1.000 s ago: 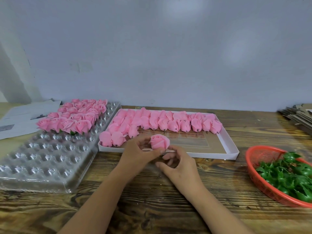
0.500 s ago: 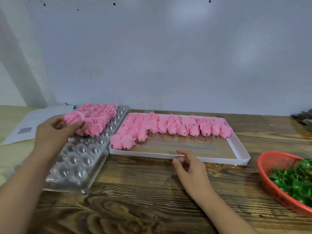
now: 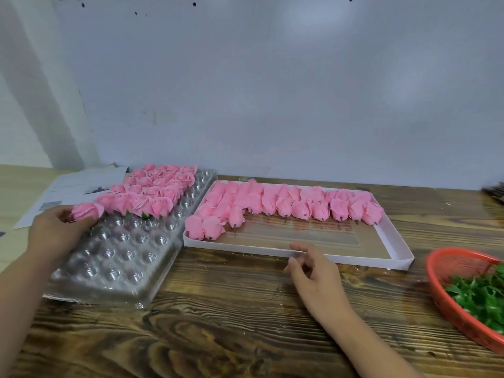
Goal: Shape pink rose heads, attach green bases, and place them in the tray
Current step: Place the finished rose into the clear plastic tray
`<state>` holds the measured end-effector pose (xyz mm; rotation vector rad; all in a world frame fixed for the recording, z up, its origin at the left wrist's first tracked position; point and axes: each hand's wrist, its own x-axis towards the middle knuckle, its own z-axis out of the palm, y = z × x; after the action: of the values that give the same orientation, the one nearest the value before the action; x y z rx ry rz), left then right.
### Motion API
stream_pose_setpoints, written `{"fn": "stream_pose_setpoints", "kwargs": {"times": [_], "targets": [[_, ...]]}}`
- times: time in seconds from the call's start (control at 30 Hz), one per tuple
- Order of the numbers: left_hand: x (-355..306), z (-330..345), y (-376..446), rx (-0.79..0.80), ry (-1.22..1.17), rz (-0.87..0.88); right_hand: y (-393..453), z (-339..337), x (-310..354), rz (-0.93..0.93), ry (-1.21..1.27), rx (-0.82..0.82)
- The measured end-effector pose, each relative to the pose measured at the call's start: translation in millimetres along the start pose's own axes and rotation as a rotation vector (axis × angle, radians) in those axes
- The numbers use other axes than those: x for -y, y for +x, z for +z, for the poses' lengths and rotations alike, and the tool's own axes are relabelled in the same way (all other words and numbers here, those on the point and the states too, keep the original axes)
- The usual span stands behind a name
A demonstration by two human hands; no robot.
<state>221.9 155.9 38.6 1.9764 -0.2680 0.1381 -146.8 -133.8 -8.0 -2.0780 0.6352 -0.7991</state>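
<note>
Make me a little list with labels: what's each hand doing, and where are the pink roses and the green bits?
left hand: holds a pink rose head at the clear plastic tray
right hand: holds nothing, fingers loose, near the white box
finished roses: far part of the clear tray
unshaped rose heads: in the white box
green bases: in the red basket

— What's on my wooden table point(image 3: 245, 336)?
— A clear dimpled tray point(image 3: 117, 257) at left, white box point(image 3: 354, 259) beside it, red basket point(image 3: 447, 293) at right, papers point(image 3: 79, 184) behind.
</note>
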Motion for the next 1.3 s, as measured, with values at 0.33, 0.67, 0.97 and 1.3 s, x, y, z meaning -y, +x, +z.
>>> {"fn": "stream_pose_setpoints", "kwargs": {"times": [0.33,0.67,0.97,1.3], "targets": [[12.5,10.0,24.2,0.013,0.031,-0.014,0.0,-0.7,1.5,0.014,-0.005,0.023],[12.7,-2.0,17.1,0.057,0.162,-0.062,-1.1,0.5,-1.3,0.005,-0.006,0.021],[15.2,-10.3,7.4,0.027,0.148,-0.062,-1.0,-0.6,-0.9,0.011,-0.012,0.028],[4.2,-1.5,9.6,0.031,0.259,-0.036,-2.1,-1.8,1.7,0.022,0.000,0.039]]}}
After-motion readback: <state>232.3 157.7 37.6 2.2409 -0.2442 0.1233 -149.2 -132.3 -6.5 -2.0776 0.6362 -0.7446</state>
